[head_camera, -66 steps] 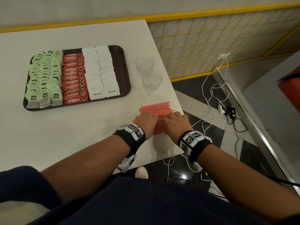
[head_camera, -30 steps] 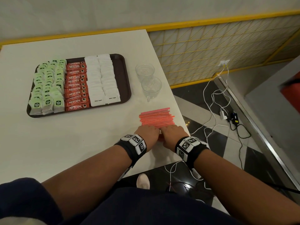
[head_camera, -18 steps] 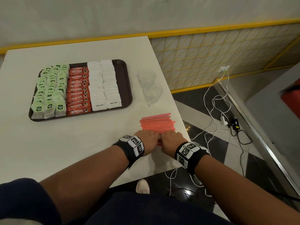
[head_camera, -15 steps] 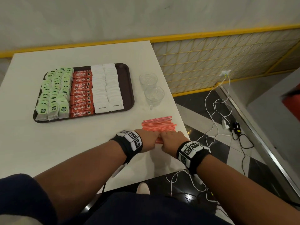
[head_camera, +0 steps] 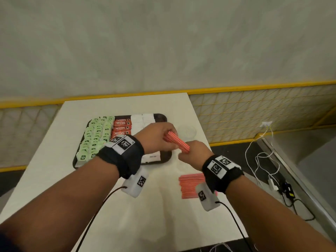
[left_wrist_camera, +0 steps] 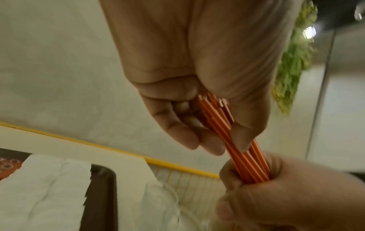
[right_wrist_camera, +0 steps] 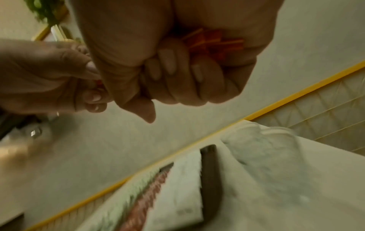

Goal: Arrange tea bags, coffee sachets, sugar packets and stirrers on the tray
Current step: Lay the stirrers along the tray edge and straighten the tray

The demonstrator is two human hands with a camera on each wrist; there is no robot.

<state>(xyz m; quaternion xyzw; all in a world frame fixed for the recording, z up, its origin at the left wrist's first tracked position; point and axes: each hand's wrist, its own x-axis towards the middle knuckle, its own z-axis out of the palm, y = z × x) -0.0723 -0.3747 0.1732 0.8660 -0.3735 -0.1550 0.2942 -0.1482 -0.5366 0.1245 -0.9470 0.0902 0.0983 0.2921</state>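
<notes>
Two hands, both raised off the table (head_camera: pixel 54 179) and joined on one bundle of orange stirrers (head_camera: pixel 177 141); half a second ago both lay low at the near end of the flat stirrer pile. Left hand (head_camera: pixel 158 138): fingers and thumb curled round the upper end of the bundle, above the right side of the tray. Right hand (head_camera: pixel 195 151): fist closed round the lower end, over bare table just right of the tray. The bundle tilts down from left to right between them.

Items, left to right:
- Tray (head_camera: pixel 161 118), dark brown, on the white table; its near right part hidden by the left wrist.
- Green tea bags (head_camera: pixel 94 137), several columns at the tray's left.
- Red coffee sachets (head_camera: pixel 122 126), one column, partly covered by the left wristband.
- White sugar packets (head_camera: pixel 142 119), two columns, mostly hidden behind the left hand.
- Clear glass (head_camera: pixel 187 131), right of the tray, beyond the hands.
- Remaining stirrers (head_camera: pixel 190 184), flat on the table near its right edge, their right ends hidden by the right wrist.
- White cables (head_camera: pixel 261 157) on the floor, far right.
</notes>
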